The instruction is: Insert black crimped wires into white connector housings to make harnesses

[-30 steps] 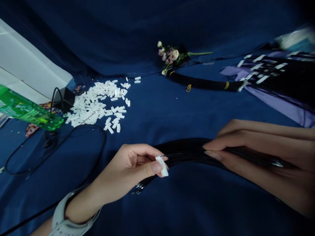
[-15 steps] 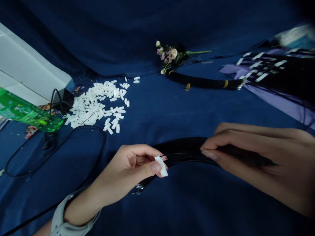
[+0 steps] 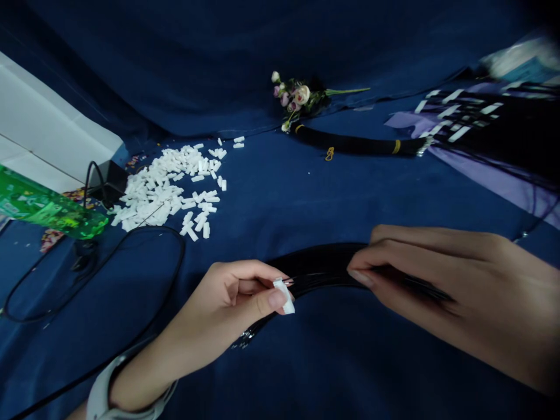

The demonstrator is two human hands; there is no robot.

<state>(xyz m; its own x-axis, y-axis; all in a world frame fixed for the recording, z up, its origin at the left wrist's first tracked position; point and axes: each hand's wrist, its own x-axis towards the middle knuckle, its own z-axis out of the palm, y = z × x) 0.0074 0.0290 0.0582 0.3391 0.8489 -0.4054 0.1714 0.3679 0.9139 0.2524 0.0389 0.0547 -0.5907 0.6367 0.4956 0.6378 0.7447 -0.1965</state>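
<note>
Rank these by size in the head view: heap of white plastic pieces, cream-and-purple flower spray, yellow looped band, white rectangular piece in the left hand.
1. White heap
2. Flower spray
3. Held white piece, partly hidden
4. Yellow band

Left hand (image 3: 238, 303) pinched small white piece (image 3: 287, 300) over black wire bundle (image 3: 321, 262). Right hand (image 3: 455, 286), thumb and finger together, was at same bundle. White heap (image 3: 153, 189) lay near green bottle (image 3: 48, 204), flowers (image 3: 301, 95) near banded bundle (image 3: 350, 140).
</note>
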